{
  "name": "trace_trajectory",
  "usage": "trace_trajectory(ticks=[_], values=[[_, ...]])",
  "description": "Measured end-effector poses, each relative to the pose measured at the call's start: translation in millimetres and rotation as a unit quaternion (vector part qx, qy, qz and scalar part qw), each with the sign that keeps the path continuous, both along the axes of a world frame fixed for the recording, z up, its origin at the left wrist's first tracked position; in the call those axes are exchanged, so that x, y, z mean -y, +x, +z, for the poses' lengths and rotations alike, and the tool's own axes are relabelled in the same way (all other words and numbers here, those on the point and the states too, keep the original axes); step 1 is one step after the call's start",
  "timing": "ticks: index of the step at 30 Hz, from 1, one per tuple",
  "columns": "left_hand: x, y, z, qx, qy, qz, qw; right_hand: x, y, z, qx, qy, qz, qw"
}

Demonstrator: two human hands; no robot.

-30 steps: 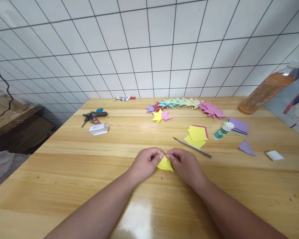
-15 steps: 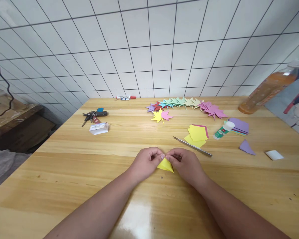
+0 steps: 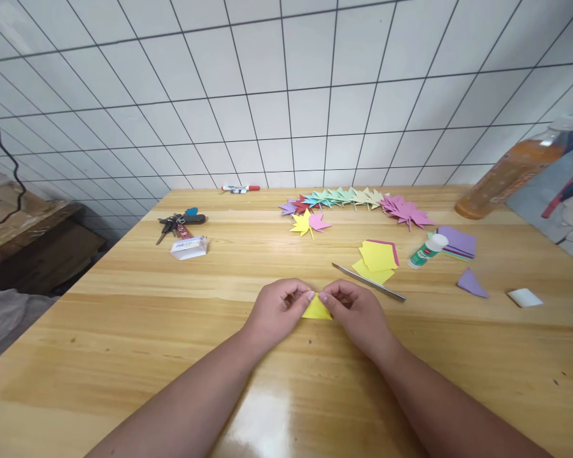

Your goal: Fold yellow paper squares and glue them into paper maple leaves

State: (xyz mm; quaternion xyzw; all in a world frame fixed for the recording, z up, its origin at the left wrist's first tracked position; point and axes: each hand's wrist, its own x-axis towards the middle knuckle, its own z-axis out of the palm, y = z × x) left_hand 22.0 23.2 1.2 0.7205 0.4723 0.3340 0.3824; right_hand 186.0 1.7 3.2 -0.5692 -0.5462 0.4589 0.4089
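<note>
Just past both hands (image 3: 277,310) (image 3: 361,313), in tight pinch on yellow paper (image 3: 316,309), a metal strip (image 3: 368,282).

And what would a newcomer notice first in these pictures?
First, probably, comes the row of multicoloured, leaf-like folded papers at the back of the light wooden table. Next comes the small yellow paper pinched by the left hand and right hand, near the centre. The clear bottle of orange liquid, far right, also stands out.
</note>
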Motion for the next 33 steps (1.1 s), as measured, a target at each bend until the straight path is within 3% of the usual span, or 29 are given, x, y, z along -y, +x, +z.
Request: trace_trajectory(ticks=[7, 11, 14, 16, 21, 28, 33], values=[[1.7, -0.8, 2.5, -0.041, -0.004, -0.056, 0.998, 2.3, 5.1, 2.0, 0.143, 0.127, 0.050, 0.980], [-0.7, -0.8, 3.9, 0.035, -0.074, -0.030, 0.996, 3.8, 3.8, 3.5, 0.145, 0.170, 0.019, 0.974], [-3.7, -0.9, 5.9, 0.123, -0.127, 0.029, 0.984, 5.8, 0.8, 3.3, 0.055, 0.139, -0.023, 0.989], [-4.7, -0.9, 7.4, 0.158, -0.141, 0.048, 0.976, 6.8, -0.7, 2.7, 0.012, 0.090, -0.007, 0.996], [-1.5, 0.6, 7.3, 0.156, -0.142, 0.023, 0.977, 5.4, -0.3, 1.6, 0.011, 0.027, 0.043, 0.999], [-0.4, 0.3, 5.5, 0.114, -0.138, -0.015, 0.984, 3.3, 0.9, -0.7, 0.135, 0.100, 0.031, 0.985], [-1.8, -0.4, 7.5, 0.087, -0.148, -0.020, 0.985, 3.9, 2.0, 3.0, 0.085, 0.079, 0.019, 0.993]])
